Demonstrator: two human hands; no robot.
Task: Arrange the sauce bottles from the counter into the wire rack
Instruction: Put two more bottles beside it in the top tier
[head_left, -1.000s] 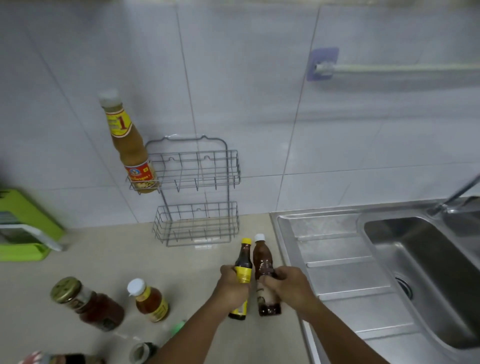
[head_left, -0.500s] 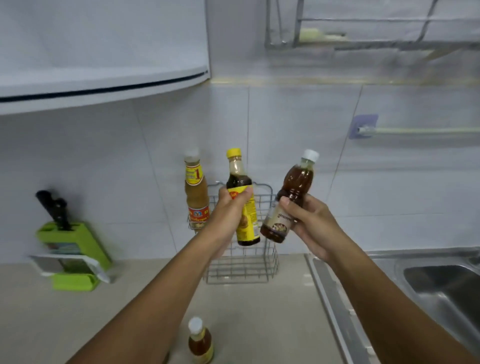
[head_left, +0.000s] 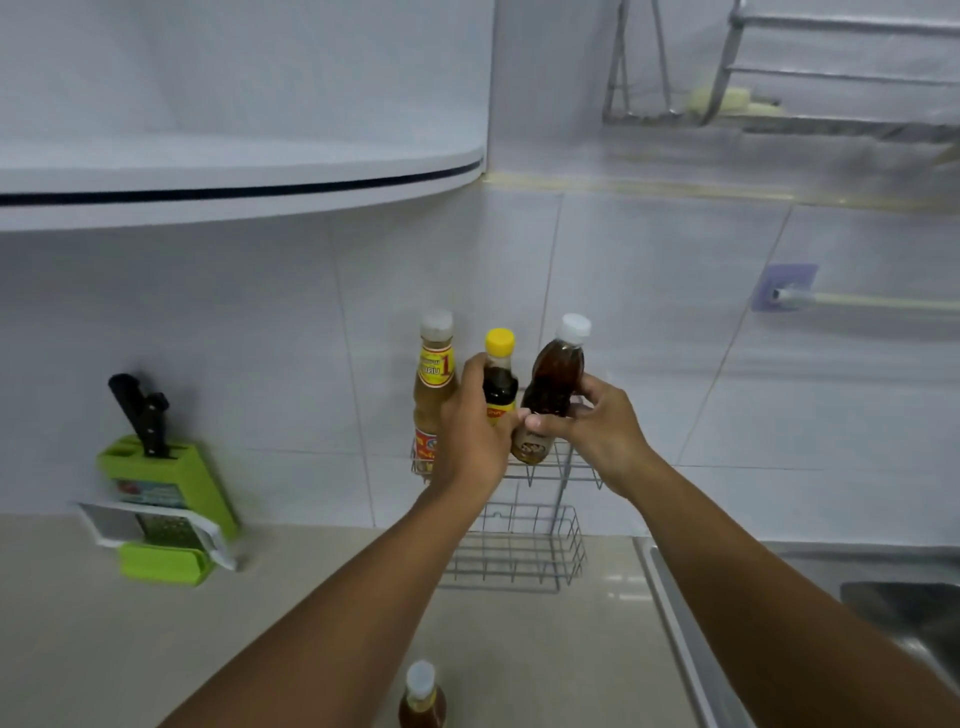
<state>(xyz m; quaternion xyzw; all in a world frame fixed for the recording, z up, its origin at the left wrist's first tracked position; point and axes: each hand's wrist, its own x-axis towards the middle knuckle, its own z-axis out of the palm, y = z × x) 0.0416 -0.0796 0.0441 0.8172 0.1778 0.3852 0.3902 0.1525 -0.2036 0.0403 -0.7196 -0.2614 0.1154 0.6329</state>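
A two-tier wire rack (head_left: 519, 551) stands against the tiled wall. In its upper tier, at the left, stands a tall orange sauce bottle (head_left: 434, 384) with a pale cap. My left hand (head_left: 475, 431) grips a dark bottle with a yellow cap (head_left: 500, 376) just right of it, at the upper tier. My right hand (head_left: 597, 431) holds a brown bottle with a white cap (head_left: 553, 384), tilted slightly right, beside the yellow-capped one. Both bottles' bases are hidden by my hands. Another small amber bottle (head_left: 422, 696) stands on the counter near the bottom edge.
A green knife block (head_left: 166, 499) with black handles and a grater sits at the left by the wall. A steel sink (head_left: 883, 608) lies to the right. A white cabinet (head_left: 234, 171) overhangs above, and a metal dish rack (head_left: 779, 109) hangs at the upper right.
Both hands lifted their bottles from the counter up to the rack's upper tier. They have since closed in beside the orange bottle. The view tilted upward.
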